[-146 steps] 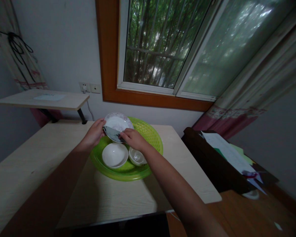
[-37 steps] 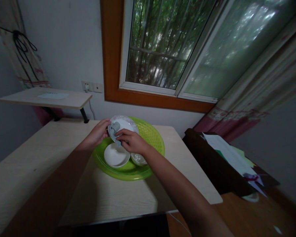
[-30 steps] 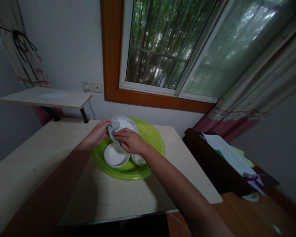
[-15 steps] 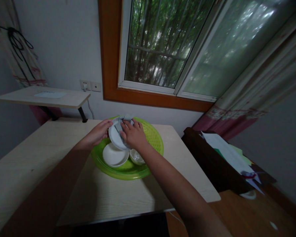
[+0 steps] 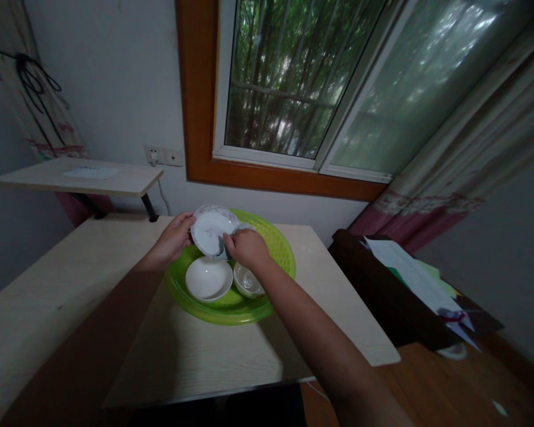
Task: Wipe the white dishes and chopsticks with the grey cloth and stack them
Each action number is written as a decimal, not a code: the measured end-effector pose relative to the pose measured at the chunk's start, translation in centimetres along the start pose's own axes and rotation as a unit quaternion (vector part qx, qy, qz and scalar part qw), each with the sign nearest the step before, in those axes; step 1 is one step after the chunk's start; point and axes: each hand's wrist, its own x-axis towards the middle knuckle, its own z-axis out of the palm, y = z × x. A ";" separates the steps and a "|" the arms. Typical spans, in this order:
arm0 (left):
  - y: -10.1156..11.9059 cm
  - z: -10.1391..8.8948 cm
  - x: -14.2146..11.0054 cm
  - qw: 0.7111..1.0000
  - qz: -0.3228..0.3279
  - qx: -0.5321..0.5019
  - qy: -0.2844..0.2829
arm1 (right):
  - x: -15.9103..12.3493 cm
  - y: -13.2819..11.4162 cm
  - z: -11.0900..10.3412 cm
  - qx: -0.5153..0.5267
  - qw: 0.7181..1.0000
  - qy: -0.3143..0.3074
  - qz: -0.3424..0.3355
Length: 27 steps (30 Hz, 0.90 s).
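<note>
A white plate (image 5: 210, 231) with a patterned rim is tilted up above the green basket (image 5: 278, 244). My left hand (image 5: 177, 237) grips its left edge, thumb on the rim. My right hand (image 5: 248, 246) is closed on a grey cloth (image 5: 223, 254), which it presses against the plate's right edge; part of the cloth is hidden under the fingers. Below the plate, a white bowl (image 5: 209, 279) sits in the basket. Beside it on the right is a smaller bowl (image 5: 247, 281), partly covered by my right wrist.
The basket stands on a light wooden table (image 5: 222, 362). At the back left is a raised shelf (image 5: 129, 181) with a sheet of paper (image 5: 91, 172). Beyond the table's right edge, papers (image 5: 409, 276) lie on a dark brown surface. A window (image 5: 289, 83) is behind.
My right hand has slid with the cloth from the plate's left side, across its face and upper part, to the right edge. My left hand keeps its hold on the rim.
</note>
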 end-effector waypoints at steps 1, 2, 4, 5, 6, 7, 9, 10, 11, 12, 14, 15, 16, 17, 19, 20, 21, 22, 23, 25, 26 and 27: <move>0.0 0.0 0.0 1.000 0.000 -0.003 0.003 | 0.0 0.0 0.0 0.023 1.000 -0.009 -0.008; 0.0 0.0 0.0 1.000 0.001 -0.006 0.005 | 0.0 0.1 0.1 0.054 0.998 -0.017 -0.019; 0.0 0.1 0.0 1.000 0.004 -0.004 0.006 | 0.1 0.4 0.4 0.144 0.987 -0.037 -0.053; 0.0 0.1 -0.1 1.000 0.003 0.001 0.007 | 0.1 0.5 0.6 0.198 0.976 -0.052 -0.075; 0.0 0.1 -0.1 1.000 0.001 0.007 0.007 | 0.1 0.7 0.7 0.256 0.960 -0.067 -0.096; 0.0 0.1 -0.1 1.000 -0.002 0.012 0.004 | 0.1 0.8 0.9 0.312 0.939 -0.080 -0.119; -0.1 0.1 0.0 1.000 -0.008 0.017 -0.007 | 0.2 0.9 1.2 0.403 0.896 -0.090 -0.163; -0.1 0.1 0.0 1.000 -0.010 0.015 -0.013 | 0.2 0.9 1.3 0.431 0.879 -0.086 -0.185; -0.2 0.1 0.0 1.000 -0.011 0.012 -0.019 | 0.3 0.8 1.4 0.443 0.869 -0.077 -0.207; -0.3 0.1 0.1 1.000 -0.009 0.008 -0.025 | 0.3 0.6 1.5 0.440 0.866 -0.064 -0.229; -0.4 0.0 0.0 0.999 -0.005 0.001 -0.039 | 0.4 0.3 1.7 0.397 0.877 -0.029 -0.270; -0.5 0.0 0.0 0.999 -0.006 -0.001 -0.050 | 0.5 0.1 1.8 0.364 0.886 -0.010 -0.286; -0.5 0.0 0.0 0.998 -0.009 -0.002 -0.061 | 0.6 -0.1 2.0 0.328 0.896 0.008 -0.299; -0.5 0.0 -0.1 0.997 -0.012 -0.002 -0.071 | 0.7 -0.2 2.1 0.292 0.905 0.024 -0.307; -0.5 0.0 -0.2 0.996 -0.016 -0.004 -0.088 | 0.7 -0.4 2.3 0.225 0.923 0.052 -0.308; -0.5 0.1 -0.2 0.995 -0.015 -0.006 -0.094 | 0.8 -0.4 2.3 0.196 0.931 0.065 -0.300; -0.5 0.1 -0.2 0.995 -0.012 -0.008 -0.097 | 0.7 -0.4 2.3 0.169 0.940 0.077 -0.284; -0.5 0.2 -0.2 0.995 -0.010 -0.010 -0.100 | 0.7 -0.3 2.3 0.146 0.950 0.088 -0.263; -0.5 0.2 -0.2 0.995 -0.009 -0.011 -0.101 | 0.6 -0.2 2.2 0.126 0.958 0.096 -0.238; -0.6 0.3 -0.2 0.995 -0.012 -0.010 -0.097 | 0.5 0.0 2.0 0.091 0.973 0.106 -0.181; -0.6 0.3 -0.2 0.995 -0.014 -0.008 -0.096 | 0.4 0.1 1.9 0.076 0.979 0.109 -0.152; -0.6 0.3 -0.1 0.995 -0.015 -0.006 -0.093 | 0.3 0.3 1.7 0.062 0.984 0.110 -0.125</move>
